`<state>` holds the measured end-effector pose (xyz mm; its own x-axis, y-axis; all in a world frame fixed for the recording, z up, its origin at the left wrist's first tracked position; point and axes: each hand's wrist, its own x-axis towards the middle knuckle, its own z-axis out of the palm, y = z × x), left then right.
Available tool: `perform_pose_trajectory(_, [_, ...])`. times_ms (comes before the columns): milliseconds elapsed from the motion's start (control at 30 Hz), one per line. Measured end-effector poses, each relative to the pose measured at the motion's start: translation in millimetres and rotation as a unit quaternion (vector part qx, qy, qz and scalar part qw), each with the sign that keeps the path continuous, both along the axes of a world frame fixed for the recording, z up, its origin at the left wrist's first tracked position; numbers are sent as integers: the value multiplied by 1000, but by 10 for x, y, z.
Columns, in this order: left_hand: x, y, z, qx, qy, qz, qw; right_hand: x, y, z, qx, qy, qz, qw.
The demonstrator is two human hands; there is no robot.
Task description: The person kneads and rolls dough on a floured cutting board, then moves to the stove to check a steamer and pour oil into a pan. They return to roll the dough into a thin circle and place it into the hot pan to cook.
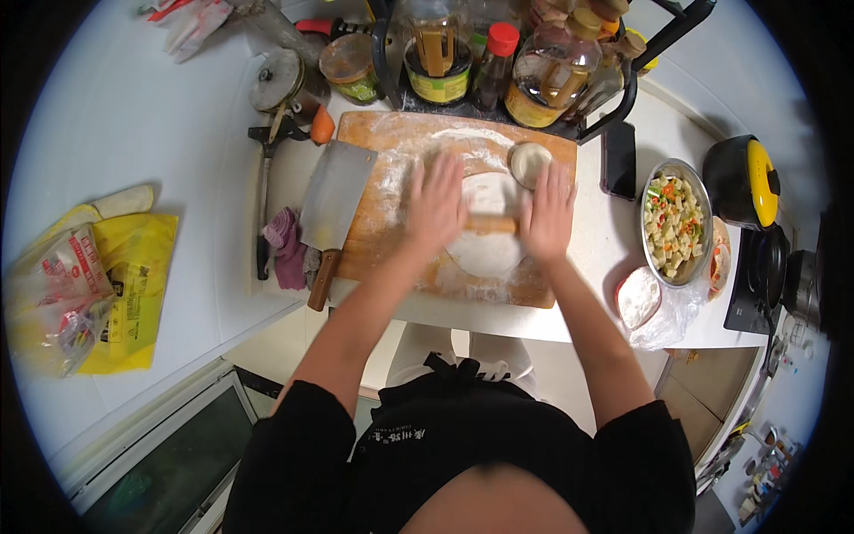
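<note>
A round, flattened sheet of dough [487, 257] lies on a floured wooden cutting board [373, 257]. Across it runs a wooden rolling pin [492, 224], its middle showing between my hands. My left hand [438, 200], blurred by motion, is flat over the pin's left end, fingers pointing away from me. Over the right end rests my right hand [550, 210], also flat and blurred. Both palms hide the pin's ends, and the fingers do not visibly wrap around it. A small pale round dish or dough piece [530, 164] sits just beyond my right fingers, by the sheet's upper right edge.
A cleaver [338, 200] overlaps the board's left edge, beside a purple cloth [288, 250]. Jars and bottles [437, 60] stand on a black rack behind. To the right are a phone [619, 160], a steel bowl of diced food [675, 230] and a bag of flour [638, 298].
</note>
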<state>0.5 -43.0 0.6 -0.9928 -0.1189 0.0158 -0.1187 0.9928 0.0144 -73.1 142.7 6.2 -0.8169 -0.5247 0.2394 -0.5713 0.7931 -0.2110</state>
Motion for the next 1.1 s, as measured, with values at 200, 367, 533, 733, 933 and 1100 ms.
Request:
perform_pose_trajectory(200, [1494, 510, 89, 183, 0, -93, 979, 1008, 688, 50, -27, -184, 121, 975])
perform_pose_trajectory(367, [1170, 335, 57, 192, 43, -95, 976, 161, 213, -8, -156, -233, 24, 960])
perform_pose_trajectory(533, [991, 291, 45, 140, 53, -100, 984, -81, 118, -331, -145, -239, 36, 960])
perform_pose_trajectory(733, [1415, 64, 248, 121, 58, -39, 990, -249, 41, -249, -56, -275, 67, 958])
perform_pose_trajectory(933, [1837, -278, 286, 165, 100, 81, 978, -302, 153, -582, -255, -234, 35, 937])
perform_pose_trajectory(1100, [1816, -411, 366, 178, 166, 162, 956, -156, 351, -752, -476, -441, -201, 734])
